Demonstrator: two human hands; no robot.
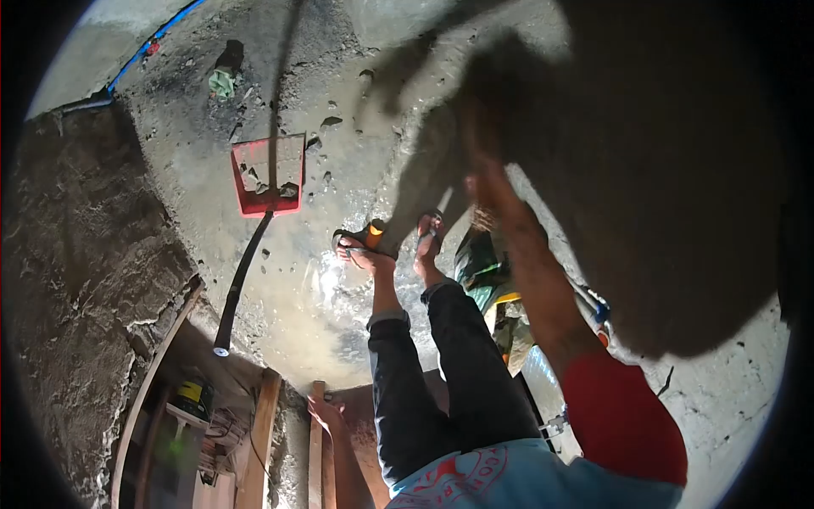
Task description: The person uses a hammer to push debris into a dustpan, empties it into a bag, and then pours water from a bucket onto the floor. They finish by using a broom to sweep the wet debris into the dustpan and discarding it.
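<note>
At the bottom centre, my left hand (pixel 326 413) rests against an upright wooden board (pixel 315 458), thumb and fingers apart. My right arm reaches forward over the floor. My right hand (pixel 482 157) lies in deep shadow and is blurred, so I cannot tell what its fingers do. Beneath that forearm, a dark green and yellow bag-like bundle (pixel 482 263) stands beside my right leg. My sandalled feet are on the wet floor, with an orange cylindrical thing (pixel 375 232) by the left one.
A red dustpan (pixel 239 180) with a long black handle (pixel 241 280) holds stone chips, ahead on the left. Rubble and a crumpled green scrap (pixel 221 83) lie beyond it. A rough wall (pixel 76 246) borders the left; a labelled tub (pixel 192 400) sits below.
</note>
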